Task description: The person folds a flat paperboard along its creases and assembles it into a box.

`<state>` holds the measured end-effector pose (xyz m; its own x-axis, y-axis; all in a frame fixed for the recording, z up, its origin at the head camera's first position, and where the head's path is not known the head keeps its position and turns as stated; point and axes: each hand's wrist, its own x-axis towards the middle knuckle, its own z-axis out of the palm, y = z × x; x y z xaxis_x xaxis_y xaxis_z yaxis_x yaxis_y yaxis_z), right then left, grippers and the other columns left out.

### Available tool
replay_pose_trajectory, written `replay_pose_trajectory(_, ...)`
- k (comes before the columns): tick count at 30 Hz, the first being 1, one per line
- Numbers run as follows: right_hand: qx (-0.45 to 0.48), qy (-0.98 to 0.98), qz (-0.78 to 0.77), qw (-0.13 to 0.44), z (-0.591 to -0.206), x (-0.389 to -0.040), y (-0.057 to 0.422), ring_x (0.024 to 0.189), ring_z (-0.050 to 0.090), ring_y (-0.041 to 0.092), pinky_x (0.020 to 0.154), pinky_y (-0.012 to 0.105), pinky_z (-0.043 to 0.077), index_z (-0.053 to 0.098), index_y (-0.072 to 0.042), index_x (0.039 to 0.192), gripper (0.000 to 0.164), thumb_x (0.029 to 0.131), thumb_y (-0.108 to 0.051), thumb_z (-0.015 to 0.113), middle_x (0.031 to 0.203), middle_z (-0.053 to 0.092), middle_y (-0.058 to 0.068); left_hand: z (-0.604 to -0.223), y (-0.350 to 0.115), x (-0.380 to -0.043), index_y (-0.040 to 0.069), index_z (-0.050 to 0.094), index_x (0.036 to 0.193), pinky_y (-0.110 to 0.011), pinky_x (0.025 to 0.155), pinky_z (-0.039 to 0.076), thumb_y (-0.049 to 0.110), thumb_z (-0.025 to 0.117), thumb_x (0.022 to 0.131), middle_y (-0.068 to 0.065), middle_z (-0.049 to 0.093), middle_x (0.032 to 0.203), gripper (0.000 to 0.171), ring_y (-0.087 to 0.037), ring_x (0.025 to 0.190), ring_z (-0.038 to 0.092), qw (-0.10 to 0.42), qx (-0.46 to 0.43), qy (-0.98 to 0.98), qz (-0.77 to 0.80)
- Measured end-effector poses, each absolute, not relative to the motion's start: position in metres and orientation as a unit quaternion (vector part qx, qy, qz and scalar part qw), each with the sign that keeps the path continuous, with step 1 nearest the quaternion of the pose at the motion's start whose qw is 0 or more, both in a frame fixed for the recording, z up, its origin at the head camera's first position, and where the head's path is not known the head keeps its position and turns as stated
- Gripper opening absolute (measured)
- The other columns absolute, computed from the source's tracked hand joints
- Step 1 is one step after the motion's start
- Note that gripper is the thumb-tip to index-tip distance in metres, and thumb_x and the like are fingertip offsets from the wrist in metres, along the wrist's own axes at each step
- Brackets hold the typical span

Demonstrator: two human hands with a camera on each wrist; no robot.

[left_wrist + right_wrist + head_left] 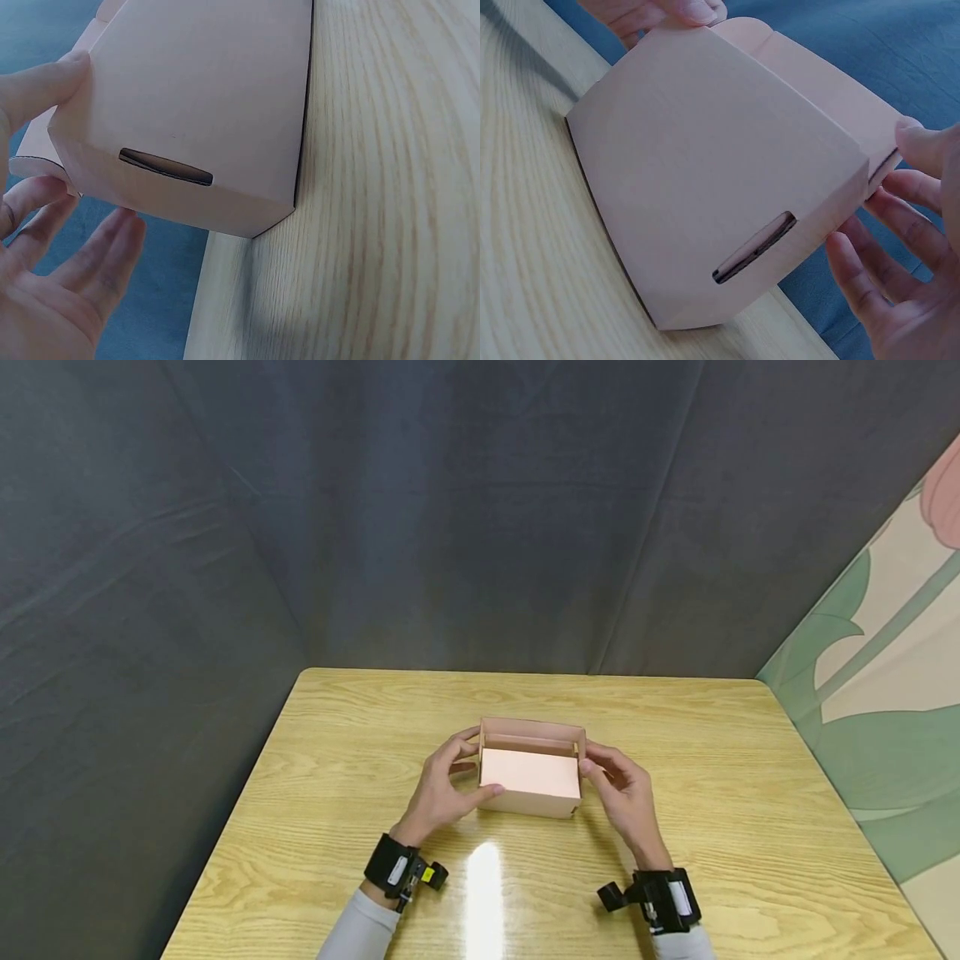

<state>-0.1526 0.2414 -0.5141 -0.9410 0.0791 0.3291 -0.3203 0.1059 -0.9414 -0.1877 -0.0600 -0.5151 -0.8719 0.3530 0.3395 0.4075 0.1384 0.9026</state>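
A small pale-pink cardboard box [529, 774] stands on the table, with its lid [534, 729] tilted up at the back. At the box's left end is my left hand [442, 785]; its thumb rests on the front top edge and its other fingers curl about the side and the lid's flap. On the opposite end my right hand [624, 789] pinches the lid's side flap between thumb and fingers. Narrow slots show low on the box, one in the left wrist view [166, 166] and one in the right wrist view. What lies inside the box is hidden.
The wood-grain table [360, 718] reaches back to a dark grey-blue cloth [480, 527]. To the right hangs a curtain [885, 710] with a leaf and flower print. A black wrist camera mount [397, 868] sits on each forearm. Light glares off the tabletop in front of the box.
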Motion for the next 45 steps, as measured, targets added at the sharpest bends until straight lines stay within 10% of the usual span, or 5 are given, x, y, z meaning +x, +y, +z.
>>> replay_pose_trajectory(16, 0.124, -0.766, 0.617, 0.127, -0.5089, -0.1523, 0.2455, 0.122, 0.065, 0.006, 0.096, 0.016, 0.058, 0.056, 0.000, 0.152, 0.051, 0.102, 0.007, 0.064, 0.132, 0.062, 0.028, -0.5174, -0.0614, -0.1886, 0.009, 0.062, 0.111, -0.038, 0.101, 0.061, 0.011, 0.091, 0.086, -0.009, 0.049, 0.162, 0.038, -0.039, 0.136, 0.062, 0.000, -0.246, -0.737, -0.630)
replay_pose_trajectory(39, 0.140, -0.751, 0.636, 0.108, -0.5088, -0.1525, 0.2498, 0.125, 0.066, 0.010, 0.100, 0.020, 0.058, 0.057, 0.003, 0.150, 0.053, 0.099, 0.011, 0.066, 0.139, 0.064, 0.013, -0.5190, -0.0634, -0.1894, 0.010, 0.060, 0.111, -0.035, 0.101, 0.060, 0.013, 0.091, 0.087, -0.007, 0.049, 0.161, 0.039, -0.037, 0.133, 0.064, -0.004, -0.245, -0.743, -0.623)
replay_pose_trajectory(45, 0.149, -0.750, 0.636, 0.108, -0.5092, -0.1518, 0.2509, 0.126, 0.065, 0.011, 0.101, 0.021, 0.058, 0.055, 0.007, 0.149, 0.052, 0.099, 0.013, 0.066, 0.141, 0.062, 0.020, -0.5185, -0.0632, -0.1896, 0.015, 0.056, 0.137, -0.035, 0.101, 0.060, 0.016, 0.091, 0.087, -0.013, 0.051, 0.157, 0.060, -0.038, 0.133, 0.064, -0.017, -0.233, -0.752, -0.616)
